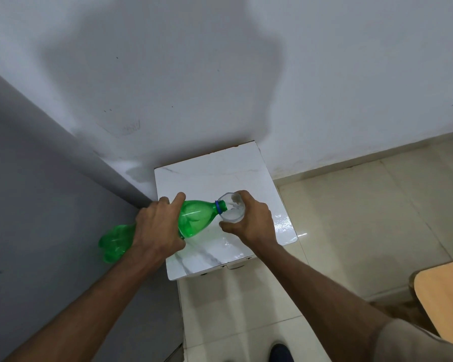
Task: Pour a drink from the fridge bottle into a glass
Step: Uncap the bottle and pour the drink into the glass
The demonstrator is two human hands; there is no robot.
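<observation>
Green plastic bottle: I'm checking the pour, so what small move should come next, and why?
Probably hold the tilt a little longer. The green plastic bottle in the left hand has its open mouth at the rim of the clear drinking glass steadied by the right hand; the glass looks only partly filled.

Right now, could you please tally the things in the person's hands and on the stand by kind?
Bottles: 1, green bottle in left hand
Glasses: 1, glass in right hand, over the stand
Total: 2
</observation>
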